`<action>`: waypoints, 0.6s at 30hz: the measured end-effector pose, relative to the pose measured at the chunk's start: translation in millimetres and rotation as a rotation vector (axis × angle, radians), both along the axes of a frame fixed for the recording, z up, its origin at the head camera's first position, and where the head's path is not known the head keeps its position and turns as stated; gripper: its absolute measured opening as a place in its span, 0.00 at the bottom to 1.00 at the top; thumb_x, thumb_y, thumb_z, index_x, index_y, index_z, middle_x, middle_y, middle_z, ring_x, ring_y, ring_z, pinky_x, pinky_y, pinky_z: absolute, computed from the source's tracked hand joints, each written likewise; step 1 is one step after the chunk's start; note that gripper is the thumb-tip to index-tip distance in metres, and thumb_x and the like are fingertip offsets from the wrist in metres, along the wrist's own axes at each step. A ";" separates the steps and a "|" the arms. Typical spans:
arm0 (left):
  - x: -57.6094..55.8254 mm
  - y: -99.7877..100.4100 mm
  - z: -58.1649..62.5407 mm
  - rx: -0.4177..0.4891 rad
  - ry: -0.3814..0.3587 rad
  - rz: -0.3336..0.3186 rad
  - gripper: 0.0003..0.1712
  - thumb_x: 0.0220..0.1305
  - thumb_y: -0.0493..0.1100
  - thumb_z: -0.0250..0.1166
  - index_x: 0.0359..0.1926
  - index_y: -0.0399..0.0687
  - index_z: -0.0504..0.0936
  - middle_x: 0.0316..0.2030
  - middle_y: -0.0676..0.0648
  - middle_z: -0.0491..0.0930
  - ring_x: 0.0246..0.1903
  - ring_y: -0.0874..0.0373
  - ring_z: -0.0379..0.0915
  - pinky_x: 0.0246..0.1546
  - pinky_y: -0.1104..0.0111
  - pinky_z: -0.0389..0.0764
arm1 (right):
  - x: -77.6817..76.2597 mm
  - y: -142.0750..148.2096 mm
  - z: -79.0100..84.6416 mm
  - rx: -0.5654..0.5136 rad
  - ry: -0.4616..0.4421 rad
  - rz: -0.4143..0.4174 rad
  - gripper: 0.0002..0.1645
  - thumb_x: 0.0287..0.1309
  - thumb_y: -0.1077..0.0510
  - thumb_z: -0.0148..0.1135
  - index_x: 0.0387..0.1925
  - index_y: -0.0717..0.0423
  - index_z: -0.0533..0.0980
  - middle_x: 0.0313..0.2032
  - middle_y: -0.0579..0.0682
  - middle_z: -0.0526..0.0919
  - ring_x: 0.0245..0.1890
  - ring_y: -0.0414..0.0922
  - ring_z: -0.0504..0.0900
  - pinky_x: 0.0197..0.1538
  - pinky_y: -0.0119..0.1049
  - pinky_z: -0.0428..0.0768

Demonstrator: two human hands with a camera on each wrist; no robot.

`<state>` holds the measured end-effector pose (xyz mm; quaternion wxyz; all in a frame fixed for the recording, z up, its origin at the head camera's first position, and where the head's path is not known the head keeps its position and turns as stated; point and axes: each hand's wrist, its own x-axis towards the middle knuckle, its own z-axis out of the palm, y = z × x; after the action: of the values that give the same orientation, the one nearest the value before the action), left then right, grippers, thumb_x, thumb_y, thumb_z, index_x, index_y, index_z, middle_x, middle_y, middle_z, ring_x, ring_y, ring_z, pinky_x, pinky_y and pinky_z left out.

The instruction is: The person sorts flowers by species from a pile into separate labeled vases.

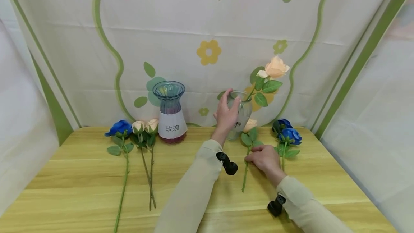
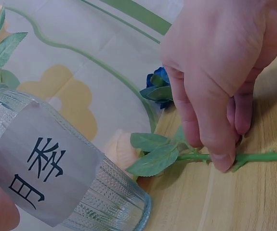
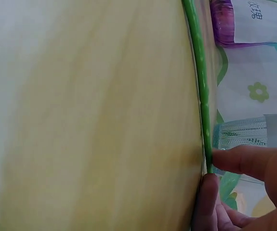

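On the right half of the table stands a clear glass vase (image 1: 245,112) with a white label. My left hand (image 1: 225,115) holds this vase near its rim, thumb on the near side. A peach rose (image 1: 276,67) with green leaves leans out of it to the right. Below, my right hand (image 1: 266,159) pinches the green stem (image 3: 203,96) of another peach rose (image 2: 121,151), which lies on the table with its bloom just beside the vase's base. In the right wrist view, thumb and forefinger meet at that stem.
A blue-and-purple glass vase (image 1: 172,112) with a white label stands left of centre. Left of it lie a blue rose (image 1: 119,128) and two pale roses (image 1: 145,127). Blue roses (image 1: 290,136) lie at the right. A patterned cloth (image 1: 178,17) hangs behind the table.
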<state>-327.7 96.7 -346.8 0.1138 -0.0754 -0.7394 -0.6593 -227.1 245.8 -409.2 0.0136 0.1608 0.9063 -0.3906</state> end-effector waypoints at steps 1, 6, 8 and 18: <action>-0.3 -0.1 -0.1 -0.001 -0.001 0.001 0.31 0.81 0.61 0.54 0.80 0.70 0.64 0.80 0.57 0.64 0.80 0.51 0.59 0.79 0.34 0.39 | -0.8 -0.4 0.2 0.007 -0.002 0.000 0.30 0.50 0.53 0.80 0.55 0.60 0.86 0.64 0.64 0.83 0.63 0.63 0.80 0.61 0.55 0.83; -1.7 -0.2 -2.5 -0.010 -0.011 0.005 0.31 0.81 0.60 0.54 0.80 0.70 0.63 0.80 0.57 0.64 0.80 0.51 0.59 0.79 0.35 0.40 | -4.3 -1.5 -0.7 0.015 -0.021 -0.012 0.32 0.50 0.56 0.77 0.59 0.62 0.84 0.66 0.67 0.80 0.57 0.60 0.81 0.53 0.46 0.84; -1.8 0.0 -2.5 -0.010 -0.011 0.006 0.31 0.81 0.60 0.54 0.80 0.70 0.63 0.80 0.57 0.64 0.80 0.52 0.59 0.79 0.36 0.41 | -5.1 -1.3 -0.7 0.003 -0.024 -0.015 0.32 0.52 0.56 0.75 0.59 0.63 0.83 0.63 0.67 0.82 0.48 0.55 0.84 0.43 0.40 0.83; 1.2 0.1 -0.1 -0.016 0.004 0.008 0.32 0.81 0.61 0.54 0.80 0.68 0.64 0.80 0.57 0.65 0.79 0.51 0.60 0.78 0.40 0.48 | -7.4 7.0 1.1 -0.414 0.008 -0.043 0.22 0.60 0.64 0.65 0.54 0.72 0.84 0.26 0.46 0.88 0.26 0.38 0.85 0.33 0.33 0.86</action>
<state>-326.5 96.8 -346.9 0.1174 -0.0745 -0.7445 -0.6529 -234.5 252.8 -408.1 0.0343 0.1723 0.8032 -0.5692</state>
